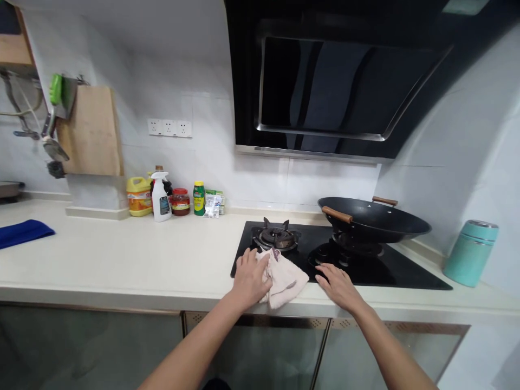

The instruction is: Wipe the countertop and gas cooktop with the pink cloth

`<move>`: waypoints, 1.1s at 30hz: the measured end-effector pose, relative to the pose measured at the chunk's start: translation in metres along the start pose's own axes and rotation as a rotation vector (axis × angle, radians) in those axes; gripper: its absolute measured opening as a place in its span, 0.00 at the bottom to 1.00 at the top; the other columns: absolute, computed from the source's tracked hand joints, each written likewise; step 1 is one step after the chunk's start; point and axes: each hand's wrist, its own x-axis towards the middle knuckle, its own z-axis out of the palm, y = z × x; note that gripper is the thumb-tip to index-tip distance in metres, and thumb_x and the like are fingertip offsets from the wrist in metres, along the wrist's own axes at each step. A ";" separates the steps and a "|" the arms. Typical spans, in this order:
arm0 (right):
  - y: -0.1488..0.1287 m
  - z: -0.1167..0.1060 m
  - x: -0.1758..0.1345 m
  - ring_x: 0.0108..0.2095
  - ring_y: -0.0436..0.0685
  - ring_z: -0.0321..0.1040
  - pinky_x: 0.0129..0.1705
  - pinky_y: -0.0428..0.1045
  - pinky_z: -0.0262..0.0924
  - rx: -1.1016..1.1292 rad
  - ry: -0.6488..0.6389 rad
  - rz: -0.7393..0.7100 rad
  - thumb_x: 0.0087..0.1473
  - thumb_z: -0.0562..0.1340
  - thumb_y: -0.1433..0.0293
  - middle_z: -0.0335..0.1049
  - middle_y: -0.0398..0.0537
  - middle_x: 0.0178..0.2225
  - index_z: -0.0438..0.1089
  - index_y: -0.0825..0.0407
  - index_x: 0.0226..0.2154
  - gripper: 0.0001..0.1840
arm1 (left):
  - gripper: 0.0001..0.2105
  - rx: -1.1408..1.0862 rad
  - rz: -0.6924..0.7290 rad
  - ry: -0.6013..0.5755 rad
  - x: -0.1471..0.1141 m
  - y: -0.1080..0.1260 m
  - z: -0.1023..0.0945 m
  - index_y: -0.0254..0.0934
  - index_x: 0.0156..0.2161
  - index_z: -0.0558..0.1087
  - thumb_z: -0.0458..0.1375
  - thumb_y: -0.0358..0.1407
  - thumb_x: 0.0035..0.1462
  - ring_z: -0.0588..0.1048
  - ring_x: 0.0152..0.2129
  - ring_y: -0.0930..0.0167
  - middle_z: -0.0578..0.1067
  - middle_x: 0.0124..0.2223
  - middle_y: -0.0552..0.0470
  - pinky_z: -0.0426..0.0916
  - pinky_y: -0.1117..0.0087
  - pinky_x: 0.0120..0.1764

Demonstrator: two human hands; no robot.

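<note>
The left hand (pixel 249 277) lies on a pale cloth (pixel 287 280) across the front edge of the stove (pixel 406 271) (whether its fingers grip, I cannot tell); the right hand (pixel 340 287), fingers released, is near

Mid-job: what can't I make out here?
Head view: the part of the cooktop under the pale cloth, covered by it and the left hand.
Head view: most of the right burner, blocked by the wok.
Head view: the end of the blue cloth, cut off by the left edge.
Head view: the label on the spray bottle, too small to read.
</note>
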 end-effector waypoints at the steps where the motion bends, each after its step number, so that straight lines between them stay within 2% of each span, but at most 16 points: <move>1: 0.000 0.000 0.000 0.64 0.61 0.59 0.68 0.64 0.46 -0.002 -0.003 0.003 0.67 0.46 0.54 0.64 0.50 0.64 0.68 0.44 0.60 0.28 | 0.31 0.007 0.019 0.014 0.003 0.007 -0.001 0.43 0.65 0.69 0.60 0.36 0.54 0.58 0.66 0.49 0.65 0.66 0.39 0.54 0.46 0.63; 2: 0.000 0.001 0.001 0.64 0.61 0.59 0.68 0.64 0.45 -0.002 -0.006 0.005 0.67 0.46 0.53 0.64 0.49 0.64 0.68 0.44 0.60 0.28 | 0.31 -0.006 0.040 0.010 0.005 0.013 -0.003 0.44 0.65 0.68 0.60 0.35 0.54 0.57 0.67 0.50 0.64 0.67 0.41 0.53 0.46 0.64; 4: 0.000 0.000 0.002 0.65 0.61 0.58 0.68 0.64 0.45 0.001 -0.009 0.011 0.67 0.46 0.53 0.64 0.49 0.64 0.68 0.44 0.60 0.28 | 0.29 -0.081 0.034 -0.063 0.009 0.024 -0.004 0.46 0.64 0.68 0.58 0.35 0.56 0.63 0.63 0.53 0.68 0.64 0.42 0.55 0.48 0.62; 6: 0.001 0.000 0.002 0.65 0.61 0.58 0.68 0.65 0.45 0.006 -0.007 0.016 0.67 0.46 0.53 0.64 0.49 0.64 0.68 0.43 0.59 0.28 | 0.25 -0.157 -0.046 -0.159 0.013 0.033 -0.005 0.46 0.61 0.72 0.56 0.39 0.57 0.68 0.58 0.55 0.73 0.60 0.43 0.59 0.48 0.60; 9: 0.002 0.001 0.002 0.64 0.61 0.60 0.68 0.64 0.46 0.016 -0.003 0.016 0.66 0.47 0.53 0.64 0.49 0.63 0.68 0.42 0.59 0.27 | 0.20 -0.201 -0.164 -0.252 0.021 0.041 -0.008 0.46 0.51 0.79 0.53 0.48 0.60 0.68 0.58 0.52 0.74 0.58 0.44 0.60 0.45 0.58; 12: 0.003 0.002 0.004 0.63 0.61 0.60 0.67 0.64 0.47 0.024 -0.001 0.019 0.66 0.47 0.52 0.64 0.49 0.63 0.69 0.42 0.58 0.28 | 0.27 -0.237 -0.191 -0.370 0.031 0.046 -0.017 0.43 0.46 0.80 0.44 0.55 0.64 0.68 0.58 0.49 0.74 0.57 0.40 0.60 0.43 0.57; 14: 0.004 0.003 0.004 0.64 0.61 0.60 0.67 0.64 0.47 0.028 0.000 0.023 0.65 0.47 0.52 0.64 0.49 0.63 0.69 0.43 0.58 0.28 | 0.29 -0.222 -0.194 -0.419 0.035 0.051 -0.019 0.41 0.48 0.79 0.44 0.58 0.62 0.67 0.59 0.46 0.72 0.59 0.37 0.61 0.42 0.56; 18: 0.005 0.004 0.005 0.64 0.60 0.60 0.67 0.64 0.47 0.035 0.002 0.023 0.65 0.48 0.51 0.65 0.48 0.63 0.69 0.42 0.57 0.27 | 0.35 -0.078 -0.190 -0.414 0.031 0.067 -0.007 0.37 0.60 0.71 0.57 0.57 0.52 0.61 0.61 0.39 0.63 0.66 0.30 0.52 0.33 0.58; 21: 0.006 0.004 0.005 0.65 0.60 0.60 0.68 0.63 0.48 0.037 0.004 0.023 0.65 0.47 0.51 0.65 0.47 0.64 0.69 0.42 0.58 0.28 | 0.34 -0.032 -0.167 -0.318 0.019 0.071 0.011 0.40 0.62 0.70 0.57 0.56 0.54 0.62 0.60 0.42 0.66 0.63 0.32 0.48 0.32 0.60; 24: 0.008 0.004 0.004 0.65 0.60 0.59 0.68 0.63 0.48 0.034 -0.003 0.026 0.65 0.47 0.52 0.64 0.46 0.65 0.69 0.42 0.58 0.28 | 0.29 -0.060 -0.105 -0.222 0.008 0.061 0.022 0.49 0.60 0.72 0.55 0.58 0.57 0.62 0.61 0.47 0.68 0.62 0.37 0.49 0.37 0.61; 26: 0.009 0.005 0.004 0.66 0.60 0.58 0.69 0.63 0.47 0.031 -0.011 0.028 0.65 0.48 0.52 0.63 0.46 0.65 0.69 0.41 0.59 0.28 | 0.27 -0.070 -0.089 -0.198 0.003 0.047 0.021 0.52 0.60 0.72 0.55 0.57 0.59 0.61 0.62 0.50 0.67 0.63 0.40 0.48 0.39 0.63; 29: 0.012 0.006 0.005 0.67 0.59 0.57 0.69 0.63 0.46 0.031 -0.026 0.029 0.65 0.48 0.52 0.62 0.46 0.66 0.69 0.41 0.60 0.28 | 0.26 -0.059 -0.129 -0.234 0.000 0.022 0.010 0.52 0.60 0.72 0.55 0.56 0.60 0.59 0.65 0.52 0.66 0.65 0.42 0.46 0.41 0.65; 33: 0.012 0.009 0.004 0.68 0.60 0.55 0.70 0.64 0.43 0.040 -0.041 0.034 0.65 0.47 0.52 0.61 0.46 0.67 0.67 0.42 0.61 0.30 | 0.27 -0.011 -0.264 -0.295 -0.007 -0.025 -0.014 0.54 0.62 0.70 0.54 0.57 0.60 0.59 0.66 0.52 0.64 0.68 0.44 0.48 0.38 0.64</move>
